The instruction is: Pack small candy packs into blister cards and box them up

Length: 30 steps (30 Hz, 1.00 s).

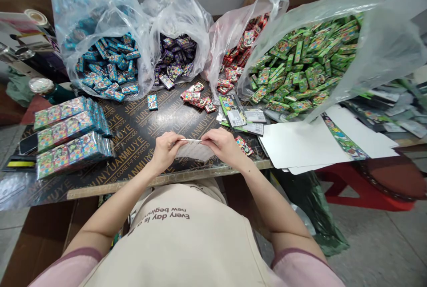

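Between my two hands, just above the table's front edge, is a thin whitish piece that looks like a clear plastic bag (195,151). My left hand (170,147) pinches its upper left corner, and my right hand (222,144) pinches the upper right corner. A few red printed boxes (244,145) lie beside my right wrist, partly hidden by it. Beyond my hands a single blue box (152,102) rests on the table, with a small pile of red boxes (196,95) to its right. Flat printed green-and-black cards (233,111) lie past my right hand.
Along the back stand clear bags of blue boxes (115,62), purple boxes (176,55), red boxes (248,40) and green boxes (310,55). Wrapped box packs (70,155) are stacked at left. White sheets (293,144) overhang the table's right front edge, near a red stool (376,184).
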Tool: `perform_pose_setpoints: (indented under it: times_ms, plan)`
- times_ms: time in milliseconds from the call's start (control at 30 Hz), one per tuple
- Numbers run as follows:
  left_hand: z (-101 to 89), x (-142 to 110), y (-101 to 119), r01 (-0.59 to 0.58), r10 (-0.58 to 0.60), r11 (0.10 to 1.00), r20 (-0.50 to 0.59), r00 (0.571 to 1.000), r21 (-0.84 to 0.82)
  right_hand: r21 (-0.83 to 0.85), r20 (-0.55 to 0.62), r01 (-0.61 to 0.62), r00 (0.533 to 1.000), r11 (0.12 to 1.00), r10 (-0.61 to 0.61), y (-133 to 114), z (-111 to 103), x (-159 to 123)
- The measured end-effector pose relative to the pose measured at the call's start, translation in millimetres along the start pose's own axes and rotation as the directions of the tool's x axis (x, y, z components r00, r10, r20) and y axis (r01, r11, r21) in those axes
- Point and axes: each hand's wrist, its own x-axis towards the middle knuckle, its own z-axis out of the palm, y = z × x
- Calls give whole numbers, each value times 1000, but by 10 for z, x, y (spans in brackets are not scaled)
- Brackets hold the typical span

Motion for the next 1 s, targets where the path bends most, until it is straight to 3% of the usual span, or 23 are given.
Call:
perform_pose_setpoints:
  times_ms: [333, 500, 633, 767, 867, 1000]
  plan:
    - [29, -6, 66, 108, -108, 988, 9, 994, -108, 195, -38, -41, 998, 980, 49, 23, -15, 20]
    - [46, 8, 78, 69, -73, 988, -26, 997, -135, 275, 50, -133, 991, 952, 124, 4, -18, 40]
    - [57, 10, 74, 106, -113, 985, -47, 992, -138, 218, 2, -69, 998, 974, 71, 22, 24, 46]
    - [72, 5, 51, 273, -282, 946, -28, 959, -174, 38, -122, 7, 993, 999, -2, 62, 65, 37]
    - [71, 14, 52, 348, -356, 915, -2, 935, -202, -77, -144, 55, 987, 996, -65, 85, 70, 27]
    - [65, 32, 77, 365, -373, 903, 8, 928, -229, -76, -142, 114, 982, 991, -124, 92, 63, 11]
